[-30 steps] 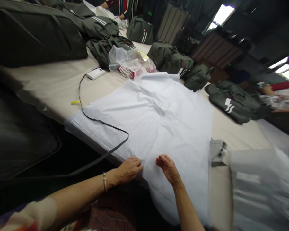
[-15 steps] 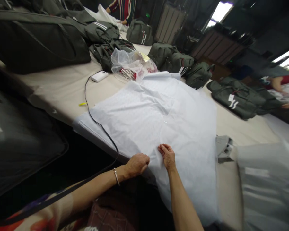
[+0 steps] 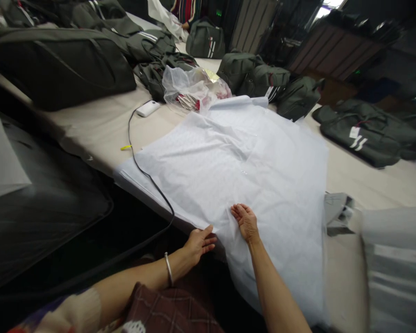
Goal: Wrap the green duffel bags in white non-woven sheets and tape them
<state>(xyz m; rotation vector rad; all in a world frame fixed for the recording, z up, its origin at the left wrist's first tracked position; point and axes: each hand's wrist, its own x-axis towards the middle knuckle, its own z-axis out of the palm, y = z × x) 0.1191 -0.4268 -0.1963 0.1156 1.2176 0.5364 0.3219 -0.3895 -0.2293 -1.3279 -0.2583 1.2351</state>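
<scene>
Head view. Item: white sheets [image 3: 201, 175], thin, creased, stacked on the surface [image 3: 104, 120], lying ahead of both hands; near edge draping down below the right hand.
Left hand [image 3: 198, 245]: unclenched, fingers spread, thumb at the sheets' near edge.
Right hand [image 3: 245, 223]: half-curled, fingertips at a raised fold; whether it pinches the fold, cannot tell.
Handling, as judged: material likely slippery and quick to crease; best a light fingertip hold on one layer, left hand steadying the edge, even tension.
Obstruction: black cord [image 3: 152, 182], left of the left hand, crossing the sheets' corner; probable snag.
Beyond the hands: clear plastic bag [image 3: 180, 83] close against the sheets' far end; white device [image 3: 148, 108], farther left; large dark bag [image 3: 90, 69], far left.
Right of the right hand: small grey box [image 3: 338, 212], just beside the sheets; tagged dark bag [image 3: 367, 134], farther off.
</scene>
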